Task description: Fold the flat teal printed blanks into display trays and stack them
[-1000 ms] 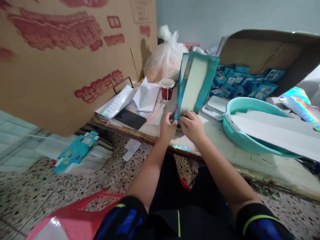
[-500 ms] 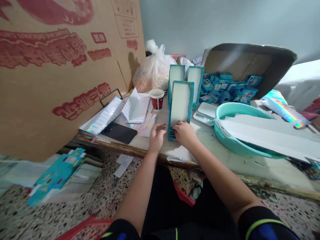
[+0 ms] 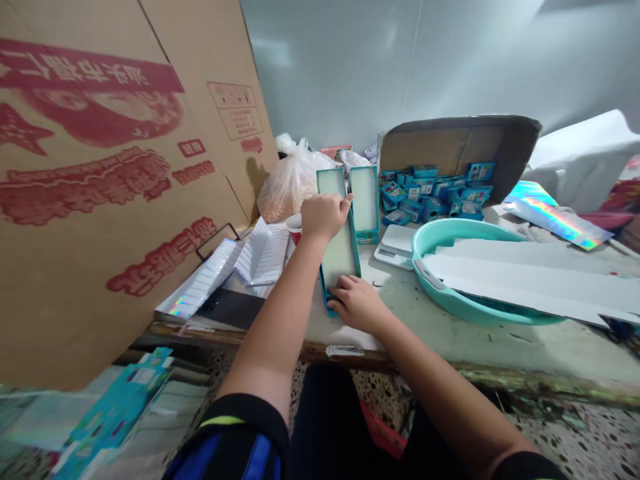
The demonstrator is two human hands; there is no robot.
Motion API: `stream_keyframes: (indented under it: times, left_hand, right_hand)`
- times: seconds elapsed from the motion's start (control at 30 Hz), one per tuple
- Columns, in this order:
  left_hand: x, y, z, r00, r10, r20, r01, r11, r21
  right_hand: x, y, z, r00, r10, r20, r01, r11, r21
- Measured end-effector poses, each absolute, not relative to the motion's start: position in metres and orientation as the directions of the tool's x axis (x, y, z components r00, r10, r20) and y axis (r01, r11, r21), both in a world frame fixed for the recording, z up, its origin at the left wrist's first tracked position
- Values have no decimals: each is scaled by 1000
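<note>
Left hand (image 3: 325,217) narrow, fingers hooked over far end of teal-edged carton (image 3: 340,259) | right hand (image 3: 357,305) half-curled at near end, grip unclear, apparently steadying it | carton tilted at 12 o'clock, beside twin carton (image 3: 364,197) | teal basin (image 3: 460,228) at 2 o'clock

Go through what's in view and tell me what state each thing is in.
Left hand: on the upper end of the near teal box
Near teal box: tilted, white inside showing
Right hand: against that box's lower end
Rear teal box: upright
Carton: open, tipped over
Small blue boxes: heaped at the carton's mouth
Plastic bag: full, knotted
Basin: holding white strips
Cup: partly hidden
</note>
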State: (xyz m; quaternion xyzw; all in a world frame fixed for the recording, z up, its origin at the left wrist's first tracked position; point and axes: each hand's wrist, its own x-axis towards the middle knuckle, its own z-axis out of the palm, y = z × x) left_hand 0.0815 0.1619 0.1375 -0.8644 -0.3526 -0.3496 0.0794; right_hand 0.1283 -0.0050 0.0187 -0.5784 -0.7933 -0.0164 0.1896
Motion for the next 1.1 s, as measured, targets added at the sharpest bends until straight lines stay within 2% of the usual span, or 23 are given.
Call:
stream_keyframes:
  times: [0.27, 0.4, 0.47, 0.5, 0.57, 0.63, 0.67, 0.7, 0.83, 0.93, 1.1]
  left_hand:
    - [79, 145, 119, 490, 596, 636, 686, -714, 141]
    - [74, 144, 120, 517, 582, 628, 625, -758, 187]
    - [67, 143, 117, 453, 533, 715, 528, -806, 266]
    - [62, 141, 112, 367, 519, 772, 473, -819, 326]
    - [51, 134, 93, 114, 540, 834, 361, -805, 472]
    - [39, 123, 63, -114, 604, 789, 256, -749, 611]
    - [33, 117, 46, -165, 636, 754, 216, -722, 657]
    - [29, 111, 29, -164, 668, 726, 200, -698, 687]
    - [21, 97, -15, 83, 765, 639, 228, -639, 735]
    - [24, 98, -20, 139, 783, 606, 246, -620, 745]
    - [24, 103, -16, 151, 751, 643, 222, -660, 718]
  right_hand:
    - [123, -11, 16, -225, 967, 121, 957, 243, -160]
    - [120, -18, 5, -228, 952, 205, 954, 261, -149]
    - [121, -21, -3, -225, 927, 300, 947, 281, -159]
    - [123, -21, -7, -207, 915, 345, 944, 280, -175]
    - [130, -19, -14, -134, 899, 418, 938, 251, -239]
    - [138, -16, -18, -37, 884, 465, 923, 209, -323]
    - [143, -15, -20, 5, 878, 479, 911, 194, -364]
    - [146, -14, -21, 34, 873, 486, 897, 188, -401]
    - [150, -13, -22, 121, 877, 464, 799, 192, -571]
    - [147, -14, -22, 244, 864, 441, 675, 175, -717]
    - [156, -17, -17, 525, 767, 367, 398, 160, -903]
